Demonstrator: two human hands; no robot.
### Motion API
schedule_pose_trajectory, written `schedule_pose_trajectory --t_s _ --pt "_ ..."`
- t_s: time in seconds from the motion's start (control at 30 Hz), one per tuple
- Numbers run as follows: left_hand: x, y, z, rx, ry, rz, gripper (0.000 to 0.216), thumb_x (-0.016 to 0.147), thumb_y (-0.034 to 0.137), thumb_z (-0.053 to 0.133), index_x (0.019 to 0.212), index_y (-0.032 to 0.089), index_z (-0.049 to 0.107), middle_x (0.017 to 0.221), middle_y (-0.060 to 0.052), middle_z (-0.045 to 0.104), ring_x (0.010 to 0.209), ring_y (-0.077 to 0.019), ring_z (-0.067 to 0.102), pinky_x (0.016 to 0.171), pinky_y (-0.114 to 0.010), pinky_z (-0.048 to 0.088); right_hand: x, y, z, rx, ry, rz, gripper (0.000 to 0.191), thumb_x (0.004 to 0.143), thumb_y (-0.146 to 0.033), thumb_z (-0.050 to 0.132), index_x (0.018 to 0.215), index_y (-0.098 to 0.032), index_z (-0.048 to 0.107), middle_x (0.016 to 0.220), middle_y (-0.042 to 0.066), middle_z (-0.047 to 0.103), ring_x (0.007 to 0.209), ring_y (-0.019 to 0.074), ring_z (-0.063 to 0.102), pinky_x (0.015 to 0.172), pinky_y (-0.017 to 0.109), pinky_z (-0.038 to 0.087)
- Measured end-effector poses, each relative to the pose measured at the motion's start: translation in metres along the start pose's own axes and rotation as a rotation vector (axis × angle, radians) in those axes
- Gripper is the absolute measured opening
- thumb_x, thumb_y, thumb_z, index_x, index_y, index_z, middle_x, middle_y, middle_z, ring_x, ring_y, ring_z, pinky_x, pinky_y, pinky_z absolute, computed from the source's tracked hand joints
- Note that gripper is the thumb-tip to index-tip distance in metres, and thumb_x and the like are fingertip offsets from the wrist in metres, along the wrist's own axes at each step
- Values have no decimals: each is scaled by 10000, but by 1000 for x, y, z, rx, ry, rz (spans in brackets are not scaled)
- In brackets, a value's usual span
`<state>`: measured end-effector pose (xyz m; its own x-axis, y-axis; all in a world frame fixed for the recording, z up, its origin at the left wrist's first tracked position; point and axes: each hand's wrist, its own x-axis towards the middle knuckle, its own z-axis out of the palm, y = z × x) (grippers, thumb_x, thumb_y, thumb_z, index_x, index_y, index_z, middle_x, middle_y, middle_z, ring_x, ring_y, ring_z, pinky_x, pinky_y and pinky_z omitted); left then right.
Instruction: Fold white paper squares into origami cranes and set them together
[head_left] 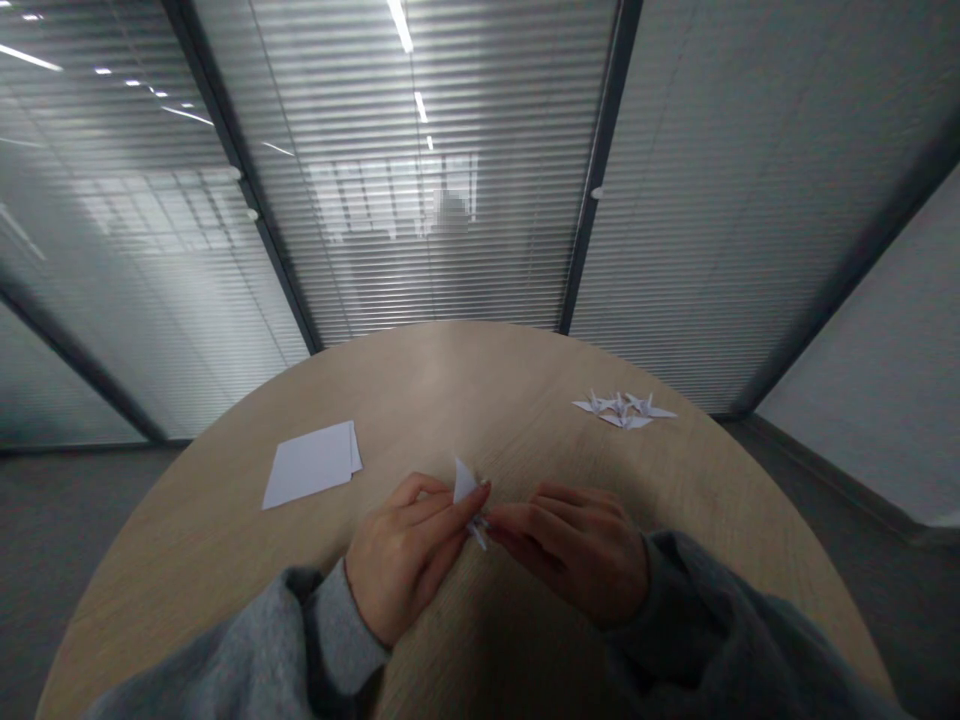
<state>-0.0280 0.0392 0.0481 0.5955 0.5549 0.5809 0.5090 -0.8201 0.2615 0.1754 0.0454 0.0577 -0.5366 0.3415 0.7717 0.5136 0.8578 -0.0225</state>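
Observation:
Between my hands, above the near middle of the table, is a small white folded paper crane (464, 480), partly covered by fingers. My left hand (409, 550) pinches its body, with one pointed flap standing up past the fingers. From the other side, the fingertips of my right hand (570, 545) close on a narrow part of the same paper. A thin point sticks out below the fingertips. Finished-looking white paper cranes (622, 408) sit in a cluster at the far right. To the left lie flat white paper sheets (311, 466), one showing from under another.
The round wooden table (450, 385) has its curved far edge close to a glass partition with blinds (465, 270). Dark frame posts (589, 200) divide the glass. Grey carpet (67, 520) surrounds the table.

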Motion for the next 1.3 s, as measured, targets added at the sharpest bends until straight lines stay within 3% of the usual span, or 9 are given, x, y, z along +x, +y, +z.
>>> schedule_pose_trajectory --t_s 0.33,0.6,0.93,1.13,1.3 --pt "0 0 0 32 12 8 455 902 100 420 1346 200 419 883 -54 672 845 -209 525 747 -359 497 1 -2 -4 -92 6 -67 188 917 -186 483 793 -155 621 520 -28 596 460 101 488 469 241 346" --pt "1 4 -3 -34 36 -1 483 902 93 410 1371 208 389 866 -49 674 836 -197 537 739 -344 500 3 -4 -2 25 -22 107 187 929 -267 466 896 -177 627 536 -34 594 436 86 503 463 206 376" --pt "2 4 -1 -100 4 -65 442 874 85 433 1302 183 485 938 -85 682 858 -214 542 716 -353 509 1 -1 -3 27 -24 97 232 943 -245 429 813 -178 609 554 -18 619 456 90 523 477 209 374" --pt "4 11 -1 -220 11 -198 368 838 116 462 1184 159 579 841 -81 638 778 -202 567 668 -344 498 1 0 -5 -31 -51 83 245 951 -236 410 812 -175 602 601 -4 662 515 103 579 509 213 393" --pt "4 13 1 -317 16 -399 245 827 179 486 1052 156 583 788 -54 601 696 -182 563 651 -344 480 0 1 -1 127 -94 289 153 892 -242 483 813 -186 602 568 -23 614 463 84 542 482 188 397"
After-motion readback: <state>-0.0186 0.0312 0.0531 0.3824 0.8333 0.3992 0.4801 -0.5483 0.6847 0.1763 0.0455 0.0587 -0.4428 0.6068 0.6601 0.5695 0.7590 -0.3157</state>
